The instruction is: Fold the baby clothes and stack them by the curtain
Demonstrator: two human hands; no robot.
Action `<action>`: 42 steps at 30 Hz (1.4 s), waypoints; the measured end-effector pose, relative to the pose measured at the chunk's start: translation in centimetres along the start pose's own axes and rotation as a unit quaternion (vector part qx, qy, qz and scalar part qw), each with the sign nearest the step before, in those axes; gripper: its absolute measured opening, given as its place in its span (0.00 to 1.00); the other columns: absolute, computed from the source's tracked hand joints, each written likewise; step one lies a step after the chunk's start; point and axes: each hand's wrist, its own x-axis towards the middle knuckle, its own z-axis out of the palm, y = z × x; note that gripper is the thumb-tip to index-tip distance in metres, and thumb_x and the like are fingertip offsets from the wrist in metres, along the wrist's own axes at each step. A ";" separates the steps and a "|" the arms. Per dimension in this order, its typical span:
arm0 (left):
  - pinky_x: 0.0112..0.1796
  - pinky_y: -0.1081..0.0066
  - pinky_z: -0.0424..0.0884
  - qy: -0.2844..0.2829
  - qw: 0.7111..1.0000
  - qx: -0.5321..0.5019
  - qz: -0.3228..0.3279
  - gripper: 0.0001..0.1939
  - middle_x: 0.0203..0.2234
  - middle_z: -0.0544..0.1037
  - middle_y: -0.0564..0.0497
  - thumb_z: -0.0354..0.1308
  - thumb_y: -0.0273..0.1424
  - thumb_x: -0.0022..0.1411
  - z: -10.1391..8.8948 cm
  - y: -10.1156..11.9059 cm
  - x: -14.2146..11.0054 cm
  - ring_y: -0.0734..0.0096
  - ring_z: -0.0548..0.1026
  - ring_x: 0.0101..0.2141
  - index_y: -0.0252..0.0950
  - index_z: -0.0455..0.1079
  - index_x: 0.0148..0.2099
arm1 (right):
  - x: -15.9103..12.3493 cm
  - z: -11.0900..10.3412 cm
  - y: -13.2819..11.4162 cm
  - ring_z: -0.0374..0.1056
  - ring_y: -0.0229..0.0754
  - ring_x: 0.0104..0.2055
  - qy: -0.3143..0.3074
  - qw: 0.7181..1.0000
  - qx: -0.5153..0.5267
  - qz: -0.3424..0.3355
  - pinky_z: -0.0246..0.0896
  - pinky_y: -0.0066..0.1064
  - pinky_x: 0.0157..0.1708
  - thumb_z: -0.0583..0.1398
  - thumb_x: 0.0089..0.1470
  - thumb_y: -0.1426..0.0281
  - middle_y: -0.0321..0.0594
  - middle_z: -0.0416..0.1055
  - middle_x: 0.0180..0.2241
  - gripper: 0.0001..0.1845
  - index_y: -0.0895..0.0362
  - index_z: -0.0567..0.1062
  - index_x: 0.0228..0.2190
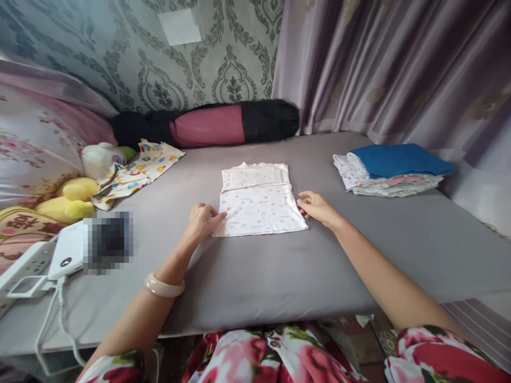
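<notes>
A small white printed shirt (259, 207) lies partly folded on the grey bed sheet, its far part doubled over toward the middle. The near edge is flat and straight. At its left side, my left hand (204, 219) has curled fingers, with the thumb on the cloth's edge. My right hand (317, 207) is at the opposite side, its bent fingers and thumb pinched at the right edge. What lies beneath the fingertips of either hand is hidden.
Folded clothes with a blue piece (401, 159) on top are stacked at the right. A patterned garment (147, 162) and plush toys (75, 199) lie left. Nearer are a white power bank (69, 247) and cables. A black-and-pink long bag (207, 125) rests against the wall.
</notes>
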 end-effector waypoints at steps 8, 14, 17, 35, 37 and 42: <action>0.31 0.69 0.64 -0.055 0.996 -0.067 -0.006 0.19 0.20 0.70 0.50 0.56 0.47 0.52 -1.2 0.2 -2.9 0.63 0.70 0.30 0.38 0.67 0.20 | -4.4 -1.5 0.3 0.58 0.31 0.17 -0.085 0.992 -0.083 -0.048 0.52 0.21 0.18 0.59 0.54 0.66 0.26 0.65 0.18 0.12 0.55 0.68 0.41; 0.23 0.74 0.58 -0.080 0.979 -0.173 -0.073 0.20 0.20 0.70 0.55 0.56 0.49 0.53 -1.9 0.5 -4.9 0.72 0.67 0.23 0.36 0.69 0.32 | -5.8 -2.3 1.2 0.61 0.34 0.22 -0.145 0.974 -0.099 -0.142 0.56 0.25 0.23 0.58 0.52 0.60 0.31 0.68 0.23 0.15 0.55 0.74 0.39; 0.24 0.75 0.60 -0.052 0.966 -0.244 -0.068 0.23 0.23 0.72 0.56 0.58 0.46 0.53 -1.9 0.7 -5.3 0.74 0.67 0.23 0.37 0.69 0.46 | -6.1 -2.6 1.6 0.60 0.34 0.21 -0.156 0.966 -0.135 -0.153 0.54 0.25 0.22 0.60 0.49 0.62 0.30 0.67 0.21 0.18 0.57 0.76 0.41; 0.30 0.71 0.63 -0.019 0.977 -0.212 0.021 0.23 0.23 0.67 0.56 0.61 0.39 0.52 -3.9 1.1 -7.2 0.72 0.66 0.25 0.37 0.73 0.50 | -7.5 -3.3 1.0 0.71 0.44 0.36 0.025 0.920 -0.260 -0.293 0.62 0.34 0.37 0.54 0.60 0.65 0.40 0.76 0.39 0.13 0.48 0.78 0.40; 0.32 0.70 0.64 0.003 0.985 -0.171 0.026 0.17 0.24 0.70 0.55 0.57 0.36 0.55 -3.7 0.7 -7.6 0.72 0.67 0.26 0.38 0.75 0.46 | -8.1 -3.7 1.0 0.71 0.44 0.36 0.014 0.917 -0.269 -0.295 0.63 0.34 0.38 0.54 0.60 0.64 0.40 0.76 0.39 0.13 0.48 0.78 0.41; 0.32 0.71 0.64 -0.024 0.983 -0.170 0.071 0.14 0.27 0.75 0.53 0.55 0.41 0.60 -4.0 -0.3 -8.4 0.72 0.69 0.27 0.40 0.77 0.42 | -9.2 -4.8 1.2 0.71 0.43 0.37 -0.048 0.909 -0.260 -0.322 0.64 0.34 0.39 0.54 0.61 0.63 0.40 0.76 0.39 0.14 0.48 0.79 0.40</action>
